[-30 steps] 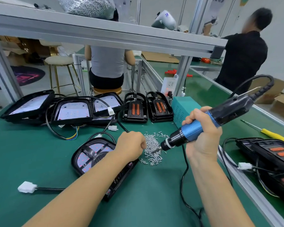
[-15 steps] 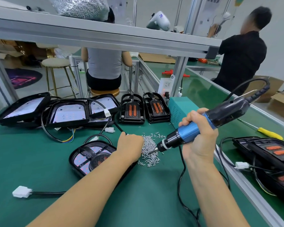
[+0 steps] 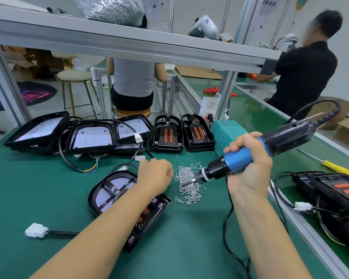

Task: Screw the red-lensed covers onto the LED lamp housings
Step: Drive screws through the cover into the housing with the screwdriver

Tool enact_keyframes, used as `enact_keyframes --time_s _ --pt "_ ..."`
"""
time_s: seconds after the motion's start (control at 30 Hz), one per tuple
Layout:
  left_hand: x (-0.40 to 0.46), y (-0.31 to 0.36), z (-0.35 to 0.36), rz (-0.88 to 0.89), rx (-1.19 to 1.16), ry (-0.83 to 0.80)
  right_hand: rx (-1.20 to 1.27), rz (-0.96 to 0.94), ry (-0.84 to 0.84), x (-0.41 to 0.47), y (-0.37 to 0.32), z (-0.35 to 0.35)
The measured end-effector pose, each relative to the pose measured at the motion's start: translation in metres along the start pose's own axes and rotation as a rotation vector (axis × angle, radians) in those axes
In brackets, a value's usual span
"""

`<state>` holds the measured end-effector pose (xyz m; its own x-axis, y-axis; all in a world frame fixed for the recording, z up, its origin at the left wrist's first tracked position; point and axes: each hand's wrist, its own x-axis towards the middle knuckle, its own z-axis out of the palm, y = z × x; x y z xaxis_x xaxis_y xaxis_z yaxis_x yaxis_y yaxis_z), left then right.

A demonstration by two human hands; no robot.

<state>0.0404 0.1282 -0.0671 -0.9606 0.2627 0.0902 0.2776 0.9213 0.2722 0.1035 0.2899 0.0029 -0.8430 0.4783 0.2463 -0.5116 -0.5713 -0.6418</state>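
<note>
Gripping the blue-and-black electric screwdriver (image 3: 250, 152), the right hand (image 3: 250, 170) is seen with its fingers wrapped round the blue barrel; the tool is tilted, and its bit is pointed down into the heap of small silver screws (image 3: 187, 184) on the green bench mat (image 3: 38, 188). The left hand (image 3: 154, 176) is curled into a loose fist at the heap's left edge; whether a screw is pinched in it cannot be told. Under the left forearm a lamp housing with its cover laid on it (image 3: 113, 194) is seen flat on the mat, close to the screws, and red tints are shown through the cover. A white connector (image 3: 35, 230) on a black lead is lying to the near left. On the right, past the aluminium rail (image 3: 302, 226), more black lamp units with orange-red lenses (image 3: 334, 190) are stacked, and a yellow-handled screwdriver (image 3: 336, 168) is lying beyond them. Farther back, open LED housings (image 3: 91, 137) with white boards are lined up at the left, two stacks of red-lensed covers (image 3: 181, 133) are set beside them, and a teal box (image 3: 224, 133) stands just right of those. Behind the bench a seated person (image 3: 133, 81) and a standing person in black (image 3: 304, 75) are seen.
</note>
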Motion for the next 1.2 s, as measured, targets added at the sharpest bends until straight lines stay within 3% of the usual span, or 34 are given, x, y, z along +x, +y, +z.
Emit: enact_keyframes --time_s 0.53,1.07,1.2 --pt "0.003 0.01 0.002 0.118 0.023 -0.383 -0.009 -0.002 0.026 0.001 0.002 -0.008" --pt "0.005 0.026 0.012 0.164 0.285 -0.281 0.001 -0.001 0.026 -0.001 -0.002 -0.014" --pt "0.005 0.023 0.017 0.191 0.394 -0.33 0.002 -0.001 0.026 -0.001 -0.001 -0.013"
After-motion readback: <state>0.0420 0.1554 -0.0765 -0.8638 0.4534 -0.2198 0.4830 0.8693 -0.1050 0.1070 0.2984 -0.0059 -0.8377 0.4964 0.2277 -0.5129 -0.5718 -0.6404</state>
